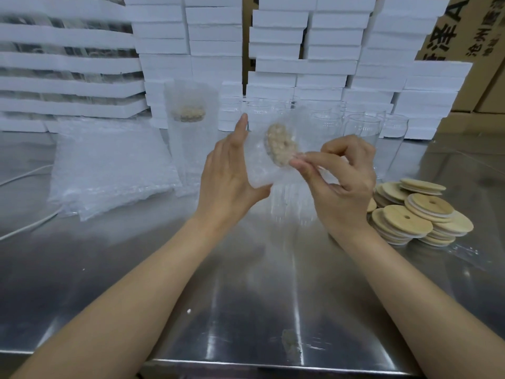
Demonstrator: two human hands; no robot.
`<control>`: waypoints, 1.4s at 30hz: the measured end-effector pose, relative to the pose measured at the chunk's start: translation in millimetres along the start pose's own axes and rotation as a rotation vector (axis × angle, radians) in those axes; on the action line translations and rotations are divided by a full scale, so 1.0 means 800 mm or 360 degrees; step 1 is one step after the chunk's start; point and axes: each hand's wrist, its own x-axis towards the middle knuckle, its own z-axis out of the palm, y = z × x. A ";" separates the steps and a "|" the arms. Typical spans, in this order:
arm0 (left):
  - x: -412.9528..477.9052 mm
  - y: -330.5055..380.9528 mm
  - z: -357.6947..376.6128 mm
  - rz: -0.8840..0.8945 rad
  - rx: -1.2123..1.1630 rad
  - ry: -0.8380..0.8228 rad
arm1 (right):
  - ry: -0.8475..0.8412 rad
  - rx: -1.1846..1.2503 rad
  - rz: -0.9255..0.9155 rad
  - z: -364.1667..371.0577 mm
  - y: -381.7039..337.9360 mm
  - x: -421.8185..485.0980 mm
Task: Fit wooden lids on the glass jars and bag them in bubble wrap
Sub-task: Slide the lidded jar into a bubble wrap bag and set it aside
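A glass jar with a wooden lid (280,144) sits inside a bubble wrap bag (259,170) that I hold above the steel table. My left hand (232,173) grips the bag's left side, thumb underneath and fingers stretched up along it. My right hand (341,173) pinches the bag's edge beside the lid between thumb and forefinger. A second bagged jar (188,138) with its lid on stands upright behind, to the left. Bare glass jars (360,132) stand in a group at the back right. Wooden lids (415,212) lie piled to the right.
A stack of flat bubble wrap bags (109,168) lies at the left. White foam boxes (300,50) are stacked high along the back, cardboard cartons (464,31) at the far right. A white cable (24,228) runs over the table's left side. The steel table (246,296) ends close to me.
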 end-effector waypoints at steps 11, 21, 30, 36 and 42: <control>0.001 0.022 -0.001 -0.0848 -0.1535 -0.0568 | -0.0535 0.0784 0.1460 0.008 0.011 -0.002; 0.004 0.017 -0.011 -0.1176 -0.2045 -0.0807 | -0.0445 0.1224 0.1839 0.016 0.007 -0.006; 0.018 0.005 -0.024 -0.1324 -0.2099 -0.0261 | -0.0915 0.0955 0.2524 0.023 0.022 -0.016; 0.021 0.011 -0.025 -0.1157 -0.1913 -0.0189 | -0.1043 0.0990 0.2520 0.036 0.014 -0.043; 0.022 -0.004 -0.023 -0.0834 -0.1576 -0.0317 | -0.1036 0.0505 0.1884 0.035 0.023 -0.051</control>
